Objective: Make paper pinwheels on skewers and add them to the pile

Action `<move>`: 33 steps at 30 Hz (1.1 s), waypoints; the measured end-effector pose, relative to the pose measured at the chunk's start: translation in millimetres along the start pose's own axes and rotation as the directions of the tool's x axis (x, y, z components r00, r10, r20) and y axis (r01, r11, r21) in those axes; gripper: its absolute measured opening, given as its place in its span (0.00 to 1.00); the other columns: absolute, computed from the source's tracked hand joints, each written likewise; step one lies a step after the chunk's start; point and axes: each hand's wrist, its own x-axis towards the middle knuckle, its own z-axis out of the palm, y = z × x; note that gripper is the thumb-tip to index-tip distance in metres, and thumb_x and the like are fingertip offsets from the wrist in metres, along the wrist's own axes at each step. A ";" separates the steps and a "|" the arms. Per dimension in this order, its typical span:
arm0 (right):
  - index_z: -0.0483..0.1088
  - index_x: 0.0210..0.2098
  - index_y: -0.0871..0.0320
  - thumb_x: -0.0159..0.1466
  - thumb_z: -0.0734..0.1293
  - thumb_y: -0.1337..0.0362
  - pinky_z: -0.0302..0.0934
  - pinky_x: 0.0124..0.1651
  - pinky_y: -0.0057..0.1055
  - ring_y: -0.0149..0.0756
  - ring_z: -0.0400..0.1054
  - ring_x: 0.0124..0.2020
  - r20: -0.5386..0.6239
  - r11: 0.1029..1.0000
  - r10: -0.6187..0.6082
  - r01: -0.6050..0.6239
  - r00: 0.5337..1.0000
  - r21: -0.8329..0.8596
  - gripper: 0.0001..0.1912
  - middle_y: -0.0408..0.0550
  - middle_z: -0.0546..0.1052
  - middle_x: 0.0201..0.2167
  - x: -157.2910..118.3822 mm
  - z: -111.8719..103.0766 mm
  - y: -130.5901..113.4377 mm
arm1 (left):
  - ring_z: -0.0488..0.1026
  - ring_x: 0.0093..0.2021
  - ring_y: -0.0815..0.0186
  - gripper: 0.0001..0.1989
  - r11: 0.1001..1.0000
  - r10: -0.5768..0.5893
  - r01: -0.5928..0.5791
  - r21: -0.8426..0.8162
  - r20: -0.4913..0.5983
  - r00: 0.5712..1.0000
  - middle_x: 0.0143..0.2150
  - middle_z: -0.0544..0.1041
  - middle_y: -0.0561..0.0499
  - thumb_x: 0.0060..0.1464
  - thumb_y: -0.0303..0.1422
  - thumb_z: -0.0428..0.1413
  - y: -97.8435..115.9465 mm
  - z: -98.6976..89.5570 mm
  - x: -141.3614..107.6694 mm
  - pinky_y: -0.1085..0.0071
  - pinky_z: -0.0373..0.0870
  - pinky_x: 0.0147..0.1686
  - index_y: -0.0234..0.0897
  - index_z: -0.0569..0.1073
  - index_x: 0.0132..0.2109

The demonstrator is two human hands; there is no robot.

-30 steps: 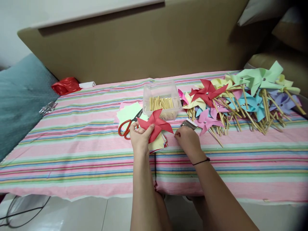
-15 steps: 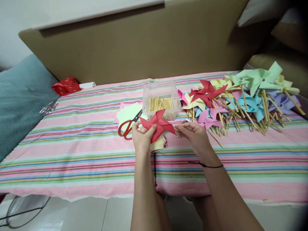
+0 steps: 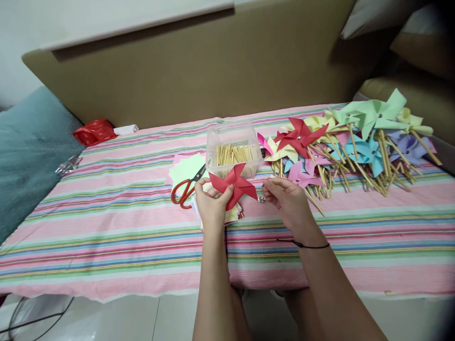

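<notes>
A red paper pinwheel [image 3: 240, 184] with folded blades is pinched at its centre between the thumb and fingers of my left hand [image 3: 213, 203]. To its right, my right hand [image 3: 289, 199] is closed in a pinch on something small at the fingertips, too tiny to make out. Small shiny metal pieces [image 3: 261, 199] lie on the cloth between the hands. Beneath my left hand is a stack of coloured paper [image 3: 232, 215], partly hidden. Scissors with red handles [image 3: 184, 192] rest on pale paper squares [image 3: 188, 165] just left of that hand.
Behind the hands stands a clear plastic box [image 3: 234, 130] of short wooden sticks [image 3: 232, 154]. Many finished pinwheels [image 3: 377, 116] on sticks are heaped at right. A red plastic bag [image 3: 95, 132] and a silvery packet [image 3: 68, 166] lie at left on the striped cloth [image 3: 106, 227].
My right hand has drawn slightly away from the pinwheel's right blade, uncovering the shiny pieces. The left hand still holds the pinwheel. The view has shifted a little.
</notes>
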 end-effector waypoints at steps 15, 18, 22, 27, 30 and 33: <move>0.77 0.28 0.55 0.54 0.72 0.65 0.69 0.36 0.32 0.34 0.73 0.32 0.216 0.908 -0.313 0.358 0.925 -0.217 0.01 0.44 0.79 0.29 -7.2 15.5 1.9 | 0.74 0.22 0.68 0.29 0.999 -0.037 0.032 0.038 0.145 0.989 0.24 0.76 0.55 0.38 0.29 0.66 5.6 10.5 -8.9 0.75 0.69 0.25 0.42 0.55 0.42; 0.77 0.28 0.55 0.54 0.72 0.65 0.67 0.33 0.31 0.34 0.72 0.29 0.185 0.905 -0.304 0.344 0.935 -0.251 0.01 0.44 0.79 0.27 -7.7 13.8 1.9 | 0.76 0.24 0.66 0.31 0.997 -0.071 0.071 0.010 0.154 0.986 0.26 0.78 0.53 0.36 0.30 0.67 7.3 10.9 -9.6 0.72 0.72 0.27 0.42 0.56 0.42; 0.76 0.28 0.55 0.56 0.71 0.64 0.67 0.36 0.32 0.34 0.72 0.31 0.198 0.881 -0.337 0.382 0.921 -0.279 0.02 0.44 0.79 0.28 -8.7 12.8 1.9 | 0.77 0.25 0.63 0.32 0.996 -0.083 0.086 -0.011 0.163 0.983 0.27 0.78 0.52 0.35 0.31 0.68 9.0 11.5 -10.7 0.71 0.73 0.28 0.42 0.56 0.43; 0.76 0.28 0.55 0.56 0.71 0.65 0.66 0.37 0.31 0.34 0.72 0.32 0.214 0.874 -0.354 0.404 0.910 -0.271 0.01 0.44 0.78 0.29 -8.7 12.6 3.2 | 0.78 0.26 0.64 0.32 0.998 -0.054 0.060 -0.031 0.181 0.982 0.27 0.78 0.52 0.35 0.30 0.68 9.4 11.9 -11.2 0.70 0.74 0.29 0.42 0.57 0.43; 0.76 0.28 0.55 0.56 0.71 0.65 0.65 0.37 0.32 0.35 0.71 0.32 0.229 0.854 -0.387 0.441 0.893 -0.277 0.01 0.44 0.78 0.28 -8.2 12.5 2.5 | 0.78 0.27 0.64 0.31 0.998 -0.036 0.045 -0.044 0.190 0.981 0.28 0.79 0.51 0.36 0.30 0.67 9.9 12.6 -11.9 0.70 0.75 0.30 0.41 0.57 0.43; 0.76 0.27 0.54 0.56 0.71 0.65 0.64 0.38 0.33 0.36 0.70 0.34 0.262 0.802 -0.445 0.511 0.856 -0.310 0.02 0.44 0.76 0.28 -7.4 12.6 1.3 | 0.78 0.26 0.64 0.30 0.998 -0.034 0.042 -0.037 0.197 0.980 0.27 0.78 0.52 0.36 0.30 0.67 10.7 13.4 -12.8 0.70 0.75 0.30 0.42 0.57 0.43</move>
